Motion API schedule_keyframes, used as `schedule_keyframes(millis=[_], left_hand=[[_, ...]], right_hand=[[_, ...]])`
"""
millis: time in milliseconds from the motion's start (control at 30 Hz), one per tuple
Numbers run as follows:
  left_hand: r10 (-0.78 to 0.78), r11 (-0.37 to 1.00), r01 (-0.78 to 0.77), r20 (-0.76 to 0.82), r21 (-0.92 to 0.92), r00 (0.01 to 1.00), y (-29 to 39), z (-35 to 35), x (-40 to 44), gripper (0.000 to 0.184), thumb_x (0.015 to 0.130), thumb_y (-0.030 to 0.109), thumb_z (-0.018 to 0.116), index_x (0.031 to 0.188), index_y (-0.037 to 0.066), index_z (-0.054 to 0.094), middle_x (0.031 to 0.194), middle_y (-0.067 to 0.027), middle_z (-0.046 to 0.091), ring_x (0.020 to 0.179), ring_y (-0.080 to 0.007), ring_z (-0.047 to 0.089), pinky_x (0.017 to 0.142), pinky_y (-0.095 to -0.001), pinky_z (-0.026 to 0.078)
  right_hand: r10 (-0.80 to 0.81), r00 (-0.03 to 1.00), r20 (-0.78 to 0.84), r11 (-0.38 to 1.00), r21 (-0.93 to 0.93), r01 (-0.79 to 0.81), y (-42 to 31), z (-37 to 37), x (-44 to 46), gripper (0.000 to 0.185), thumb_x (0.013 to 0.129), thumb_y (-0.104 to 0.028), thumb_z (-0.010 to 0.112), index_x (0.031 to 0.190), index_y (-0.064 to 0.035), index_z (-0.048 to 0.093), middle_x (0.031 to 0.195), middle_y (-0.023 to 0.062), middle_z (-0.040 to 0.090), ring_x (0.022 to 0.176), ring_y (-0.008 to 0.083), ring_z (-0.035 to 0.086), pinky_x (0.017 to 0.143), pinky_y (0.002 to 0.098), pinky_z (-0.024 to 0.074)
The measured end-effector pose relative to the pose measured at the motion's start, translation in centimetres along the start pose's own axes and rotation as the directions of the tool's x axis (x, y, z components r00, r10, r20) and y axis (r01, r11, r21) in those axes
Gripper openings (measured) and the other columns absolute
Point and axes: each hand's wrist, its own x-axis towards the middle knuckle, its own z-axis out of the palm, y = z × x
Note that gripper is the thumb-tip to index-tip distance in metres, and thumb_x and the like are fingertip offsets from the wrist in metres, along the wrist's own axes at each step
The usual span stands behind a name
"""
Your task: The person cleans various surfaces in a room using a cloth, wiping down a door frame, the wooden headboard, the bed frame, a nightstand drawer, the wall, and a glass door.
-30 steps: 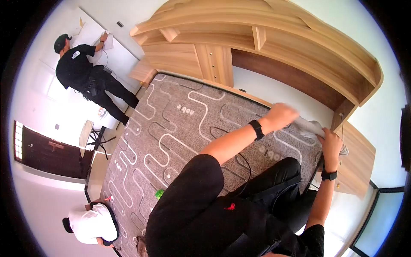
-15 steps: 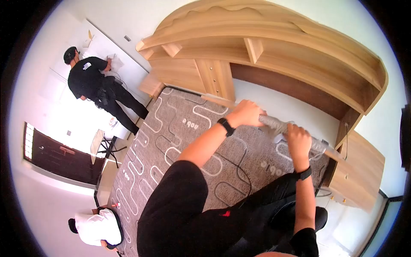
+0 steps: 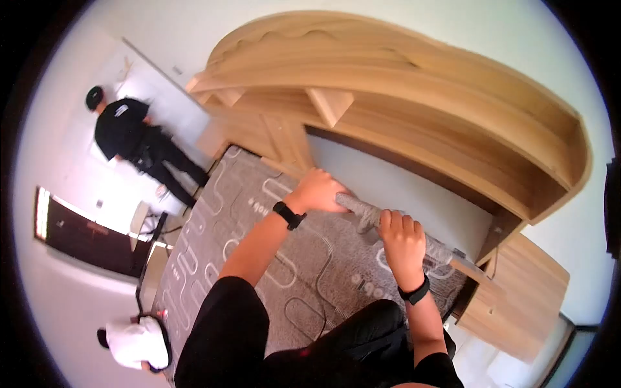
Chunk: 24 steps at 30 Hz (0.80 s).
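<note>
A grey cover [image 3: 362, 212] is bunched along the edge of a grey patterned mattress [image 3: 304, 249] in front of a wooden headboard unit. My left hand [image 3: 317, 192] is closed on the edge of this cover, its fingers partly out of sight behind the fold. To the right, my right hand [image 3: 402, 242] grips the same bunched strip with its fingers curled over it. Between the two hands the cloth is raised and crumpled. Each wrist wears a black band.
A curved wooden headboard [image 3: 401, 97] with open shelves stands along the wall. A wooden cabinet [image 3: 511, 291] is at the right. One person in black [image 3: 132, 136] stands by a white panel at the left; another in a white top [image 3: 136, 343] is low beside the mattress.
My view has shifted, so the headboard looks larger and lower. Both hands appear lower and further left, still on the grey cover. The standing person's arm has lowered somewhat.
</note>
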Motion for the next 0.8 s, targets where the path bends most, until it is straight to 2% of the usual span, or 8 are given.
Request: schedule_keyframes(millis=[133, 333, 400, 567, 633, 700, 733, 800], left_hand=[[0.174, 0.983, -0.180, -0.131, -0.040, 0.976, -0.7, 1.4, -0.3, 0.034, 0.059, 0.046, 0.078, 0.086, 0.025, 0.076, 0.075, -0.0036, 0.070, 0.069, -0.0244, 0.066, 0.061, -0.0357, 0.053], [0.011, 0.999, -0.022, -0.211, -0.050, 0.977, 1.5, 4.3, -5.7, 0.037, 0.061, 0.045, 0.075, 0.091, 0.023, 0.075, 0.072, -0.0080, 0.069, 0.067, -0.0264, 0.067, 0.061, -0.0376, 0.054], [0.015, 0.998, -0.030, -0.262, -0.051, 0.965, 1.9, 4.6, -6.1, 0.038, 0.061, 0.047, 0.076, 0.090, 0.023, 0.075, 0.073, -0.0091, 0.069, 0.068, -0.0271, 0.067, 0.061, -0.0385, 0.054], [-0.105, 0.982, 0.058, -0.261, -0.181, 0.960, 2.9, 5.0, -6.2, 0.042, 0.061, 0.049, 0.077, 0.089, 0.017, 0.074, 0.076, -0.0131, 0.069, 0.071, -0.0299, 0.067, 0.063, -0.0406, 0.054], [-0.161, 0.968, 0.064, -0.406, -0.243, 0.899, 3.3, 6.0, -6.5, 0.043, 0.061, 0.044, 0.080, 0.089, 0.012, 0.073, 0.078, -0.0149, 0.068, 0.076, -0.0327, 0.066, 0.068, -0.0424, 0.052], [-0.163, 0.974, 0.047, -0.547, -0.220, 0.821, 5.1, 5.6, -7.7, 0.033, 0.060, 0.024, 0.082, 0.082, 0.006, 0.066, 0.078, -0.0133, 0.064, 0.084, -0.0335, 0.059, 0.078, -0.0437, 0.047], [-0.131, 0.980, 0.009, -0.610, -0.199, 0.782, 5.1, 6.7, -7.7, 0.034, 0.061, 0.017, 0.080, 0.087, 0.004, 0.061, 0.088, -0.0129, 0.063, 0.093, -0.0316, 0.057, 0.082, -0.0425, 0.046], [-0.137, 0.976, 0.000, -0.619, -0.216, 0.773, 5.5, 7.6, -8.3, 0.044, 0.060, 0.012, 0.078, 0.099, 0.004, 0.058, 0.100, -0.0123, 0.060, 0.100, -0.0299, 0.054, 0.085, -0.0413, 0.044]], right_hand=[[-0.036, 0.998, -0.045, 0.999, -0.041, 0.034, -0.3, 0.2, -0.8, 0.014, 0.072, -0.015, 0.057, 0.072, -0.0148, 0.044, 0.066, -0.0026, 0.042, 0.060, 0.0116, 0.048, 0.052, 0.0254, 0.0378], [-0.197, 0.973, -0.118, 0.946, -0.282, 0.157, -2.9, -0.4, -4.5, 0.015, 0.071, -0.013, 0.058, 0.072, -0.0154, 0.044, 0.065, -0.0032, 0.043, 0.059, 0.0111, 0.049, 0.051, 0.0250, 0.0382], [-0.101, 0.986, -0.132, 0.986, -0.149, 0.081, -3.5, -0.5, -4.8, 0.013, 0.071, -0.013, 0.059, 0.073, -0.0147, 0.046, 0.065, -0.0017, 0.045, 0.060, 0.0123, 0.052, 0.051, 0.0259, 0.0414], [0.114, 0.980, 0.160, 0.978, 0.154, -0.139, -4.3, -2.9, -4.8, 0.011, 0.076, -0.016, 0.062, 0.083, -0.0096, 0.056, 0.077, 0.0072, 0.061, 0.075, 0.0257, 0.063, 0.064, 0.0378, 0.0506], [0.131, 0.967, 0.219, 0.965, 0.194, -0.175, -3.3, -2.3, -5.4, 0.012, 0.077, -0.015, 0.062, 0.086, -0.0075, 0.058, 0.083, 0.0126, 0.065, 0.083, 0.0323, 0.063, 0.071, 0.0429, 0.0511], [0.131, 0.945, 0.301, 0.976, 0.128, -0.176, -1.9, -2.4, -5.5, 0.029, 0.073, -0.022, 0.072, 0.096, -0.0103, 0.060, 0.090, 0.0126, 0.064, 0.090, 0.0348, 0.061, 0.073, 0.0448, 0.0489], [0.102, 0.953, 0.285, 0.970, 0.182, -0.158, -1.5, -3.5, -5.2, 0.019, 0.075, -0.014, 0.065, 0.092, -0.0088, 0.060, 0.087, 0.0156, 0.065, 0.085, 0.0355, 0.063, 0.070, 0.0456, 0.0507], [0.142, 0.885, 0.444, 0.945, 0.204, -0.254, -0.7, -4.4, -4.9, 0.033, 0.073, -0.018, 0.071, 0.103, -0.0093, 0.062, 0.090, 0.0171, 0.066, 0.087, 0.0384, 0.062, 0.073, 0.0467, 0.0499]])
